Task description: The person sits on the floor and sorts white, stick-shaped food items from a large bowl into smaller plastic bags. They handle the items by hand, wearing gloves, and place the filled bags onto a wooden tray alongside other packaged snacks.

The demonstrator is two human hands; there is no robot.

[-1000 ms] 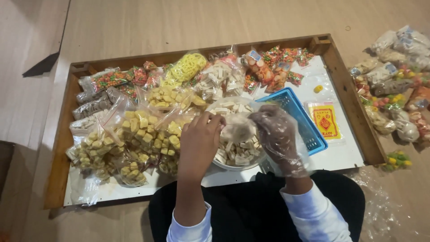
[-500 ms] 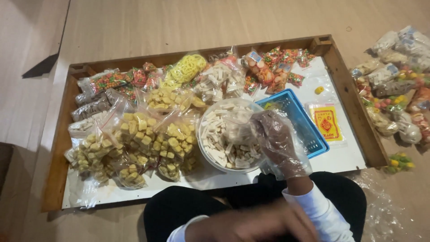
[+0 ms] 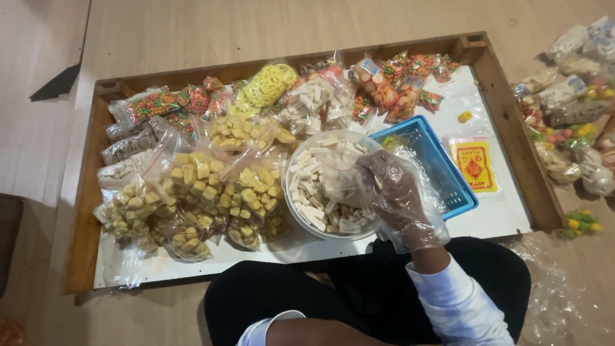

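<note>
My right hand (image 3: 394,195), in a clear plastic glove, rests over the right side of a white bowl (image 3: 296,214) full of pale stick-shaped snacks (image 3: 314,192). Its fingers pinch a small clear bag (image 3: 339,186) that holds some of those sticks and lies on the heap. My left arm (image 3: 327,333) shows only at the bottom edge, over my black-clad lap; its fingers are cut off by the frame. To the left of the bowl lie several clear bags of yellow cube snacks (image 3: 198,192).
Everything sits in a shallow wooden-framed tray (image 3: 512,147) with a white base. A blue plastic basket (image 3: 435,154) stands right of the bowl, beside a yellow packet (image 3: 474,166). Bags of coloured snacks line the tray's far side (image 3: 397,83); more lie on the floor at right (image 3: 570,109).
My left hand has left the bowl and dropped back to my lap at the bottom edge. My right hand stays over the bowl with the bag.
</note>
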